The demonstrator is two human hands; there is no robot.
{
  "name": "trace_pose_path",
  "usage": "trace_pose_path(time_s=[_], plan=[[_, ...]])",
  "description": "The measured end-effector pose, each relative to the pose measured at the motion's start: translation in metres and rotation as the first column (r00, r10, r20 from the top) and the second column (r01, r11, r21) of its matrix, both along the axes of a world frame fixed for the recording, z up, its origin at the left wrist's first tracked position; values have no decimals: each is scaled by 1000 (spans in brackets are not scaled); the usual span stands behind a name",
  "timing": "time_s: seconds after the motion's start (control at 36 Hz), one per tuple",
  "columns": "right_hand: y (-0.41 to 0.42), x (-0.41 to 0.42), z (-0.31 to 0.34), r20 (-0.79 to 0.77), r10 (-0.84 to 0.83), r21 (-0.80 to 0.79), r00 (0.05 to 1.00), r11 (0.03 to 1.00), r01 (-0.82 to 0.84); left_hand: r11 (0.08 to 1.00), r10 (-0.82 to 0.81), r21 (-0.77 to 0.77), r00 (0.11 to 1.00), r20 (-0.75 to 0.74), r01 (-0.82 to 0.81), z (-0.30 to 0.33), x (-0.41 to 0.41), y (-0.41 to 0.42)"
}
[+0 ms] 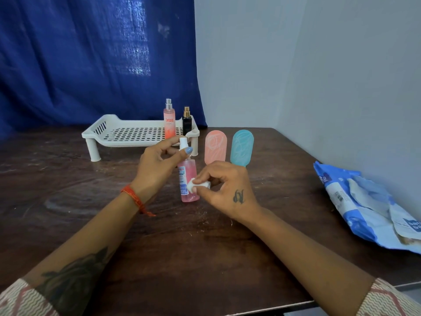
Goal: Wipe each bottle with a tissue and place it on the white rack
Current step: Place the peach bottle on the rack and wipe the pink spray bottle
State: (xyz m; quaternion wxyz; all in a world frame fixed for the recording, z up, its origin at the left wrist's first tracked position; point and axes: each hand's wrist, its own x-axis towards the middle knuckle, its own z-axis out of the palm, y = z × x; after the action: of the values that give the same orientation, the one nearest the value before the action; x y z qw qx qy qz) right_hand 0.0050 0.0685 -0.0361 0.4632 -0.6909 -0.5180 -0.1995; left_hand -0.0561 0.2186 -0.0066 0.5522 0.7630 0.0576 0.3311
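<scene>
Now the white plastic slotted rack [127,133] at the left carries two bottles, while the left hand [157,165] pinches the white sprayer of the pink clear spray bottle [188,179] upright over the dark wooden desk [68,179]. The right hand [225,190] presses a crumpled white tissue [198,184] against its side, so wiping seems in progress; next it must go onto the rack.

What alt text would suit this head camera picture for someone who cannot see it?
A person's left hand holds a pink spray bottle by its top while the right hand wipes it with a tissue; two bottles stand on a white rack behind.

Five bottles [189,179], one rack [136,133], one tissue [198,185], one packet [369,208].
</scene>
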Motion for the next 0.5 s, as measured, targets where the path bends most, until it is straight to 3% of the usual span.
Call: trace_pose_path(time_s=[0.17,0.36,0.5], plan=[[1,0,-1,-85,-64,65,994,995,69,999,-4,-35,1000,-6,4,0,-1,0],[3,-3,0,17,29,16,999,999,-29,997,-49,-52,999,-13,48,0,-1,-1],[-1,1,-1,-120,-7,-33,993,999,3,991,-77,-115,996,-46,71,0,0,3]])
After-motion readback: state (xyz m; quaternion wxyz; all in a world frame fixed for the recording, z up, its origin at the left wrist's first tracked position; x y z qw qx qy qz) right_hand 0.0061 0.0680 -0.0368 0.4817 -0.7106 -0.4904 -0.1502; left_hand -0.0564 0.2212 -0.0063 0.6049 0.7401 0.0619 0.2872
